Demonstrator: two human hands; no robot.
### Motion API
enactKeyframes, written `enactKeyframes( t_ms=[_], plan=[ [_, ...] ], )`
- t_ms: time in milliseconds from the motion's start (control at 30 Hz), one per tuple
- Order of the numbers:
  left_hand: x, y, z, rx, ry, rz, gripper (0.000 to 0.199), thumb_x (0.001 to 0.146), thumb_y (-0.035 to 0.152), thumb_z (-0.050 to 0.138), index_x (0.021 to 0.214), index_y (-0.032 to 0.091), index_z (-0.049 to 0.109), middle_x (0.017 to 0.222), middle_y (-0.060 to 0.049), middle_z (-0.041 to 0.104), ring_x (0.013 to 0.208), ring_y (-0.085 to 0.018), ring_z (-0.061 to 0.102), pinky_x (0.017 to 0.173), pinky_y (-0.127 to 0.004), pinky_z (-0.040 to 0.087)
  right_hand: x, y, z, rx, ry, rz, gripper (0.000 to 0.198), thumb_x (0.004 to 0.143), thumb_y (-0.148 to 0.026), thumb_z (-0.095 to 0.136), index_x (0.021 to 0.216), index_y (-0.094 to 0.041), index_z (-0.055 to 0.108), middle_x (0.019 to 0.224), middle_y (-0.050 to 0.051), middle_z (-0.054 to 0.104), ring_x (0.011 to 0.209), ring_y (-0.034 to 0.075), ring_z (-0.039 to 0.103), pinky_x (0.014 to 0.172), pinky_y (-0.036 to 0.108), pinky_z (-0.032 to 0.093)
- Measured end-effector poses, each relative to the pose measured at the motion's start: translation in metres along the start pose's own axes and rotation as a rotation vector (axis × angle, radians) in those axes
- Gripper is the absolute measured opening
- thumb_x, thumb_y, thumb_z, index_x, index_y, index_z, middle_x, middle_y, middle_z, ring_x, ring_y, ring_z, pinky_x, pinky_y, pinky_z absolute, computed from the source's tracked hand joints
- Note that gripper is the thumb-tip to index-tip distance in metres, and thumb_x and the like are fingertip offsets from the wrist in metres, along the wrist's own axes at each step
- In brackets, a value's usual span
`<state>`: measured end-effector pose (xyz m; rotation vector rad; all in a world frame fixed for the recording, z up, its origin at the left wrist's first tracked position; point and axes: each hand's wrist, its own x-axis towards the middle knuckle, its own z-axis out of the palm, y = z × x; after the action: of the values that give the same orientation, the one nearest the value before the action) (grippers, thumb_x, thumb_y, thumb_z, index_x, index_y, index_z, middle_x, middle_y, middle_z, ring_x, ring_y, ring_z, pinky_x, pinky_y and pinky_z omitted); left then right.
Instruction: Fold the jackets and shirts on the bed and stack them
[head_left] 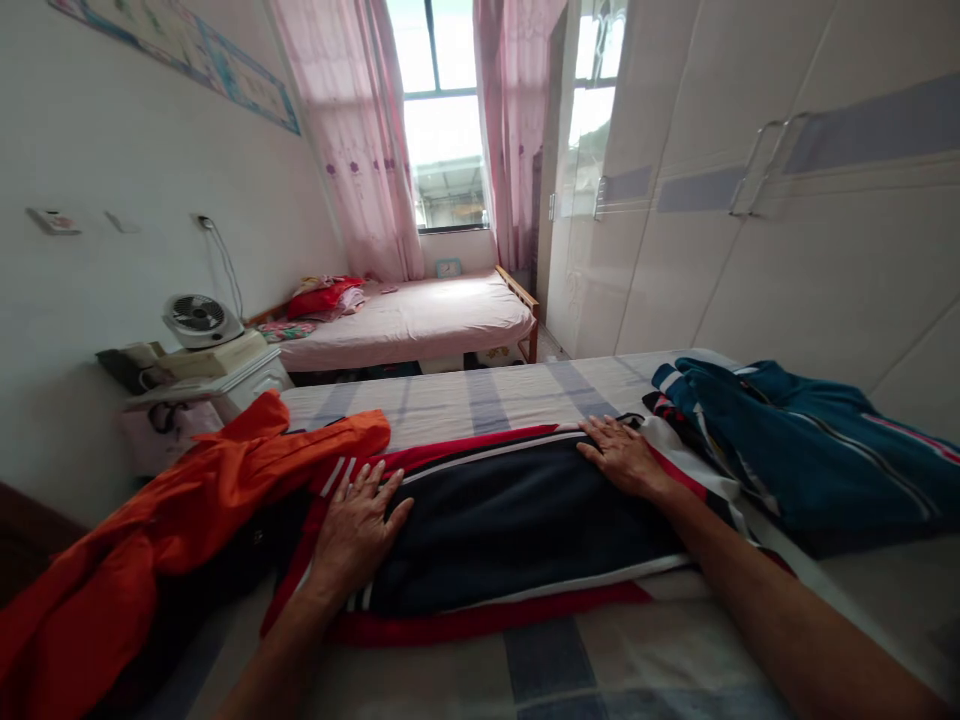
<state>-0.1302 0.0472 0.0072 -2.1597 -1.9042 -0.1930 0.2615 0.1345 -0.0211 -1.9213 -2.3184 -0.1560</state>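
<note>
A dark navy garment (510, 530) with white piping and red panels lies flat across the bed in front of me; it looks like a pair of track pants or a track jacket, and I cannot tell which. Flat on its left end rests my left hand (360, 520), fingers stretched out. At its far right edge, my right hand (619, 455) presses down with fingers spread. An orange garment (217, 510) lies crumpled to the left, close to my left hand. On the right sits a teal zip-up jacket (810, 430), loosely piled on other clothes.
Beneath the clothes is a bed with a striped sheet (547, 660). Beyond it stands a second bed with a pink sheet (420, 320), by the window. A small fan (201, 318) sits on a nightstand (247, 375) at left; a white wardrobe (697, 260) lines the right wall.
</note>
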Motion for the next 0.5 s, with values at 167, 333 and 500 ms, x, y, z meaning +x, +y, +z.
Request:
enactKeyframes(
  t_ms=[167,333,500],
  plan=[
    [-0.005,0.003,0.004,-0.063,0.036,-0.034,0.048,0.088,0.046,0.041,0.126,0.021,0.055,0.138,-0.013,0.047,0.131,-0.028,0.039,0.107,-0.048,0.028,0.005,0.013,0.011,-0.066,0.009,0.009,0.057,0.091,-0.047,0.024,0.139,-0.021,0.04,0.145,0.006,0.038,0.135,0.025,0.03,0.108,0.041,0.023],
    [-0.004,0.006,-0.001,-0.194,0.083,-0.069,0.048,0.087,0.046,0.042,0.123,0.019,0.058,0.134,-0.013,0.051,0.129,-0.028,0.04,0.107,-0.047,0.028,0.003,0.012,0.011,-0.123,0.036,-0.025,0.056,0.091,-0.045,0.023,0.138,-0.02,0.042,0.143,0.006,0.041,0.134,0.024,0.031,0.108,0.04,0.024],
    [-0.009,-0.01,-0.015,-0.293,0.193,-0.181,0.047,0.091,0.041,0.034,0.122,0.015,0.057,0.13,-0.01,0.055,0.126,-0.022,0.044,0.107,-0.036,0.031,0.006,0.019,0.017,-0.167,0.055,-0.061,0.055,0.091,-0.041,0.024,0.138,-0.019,0.042,0.143,0.006,0.042,0.134,0.025,0.031,0.109,0.04,0.024]
  ],
)
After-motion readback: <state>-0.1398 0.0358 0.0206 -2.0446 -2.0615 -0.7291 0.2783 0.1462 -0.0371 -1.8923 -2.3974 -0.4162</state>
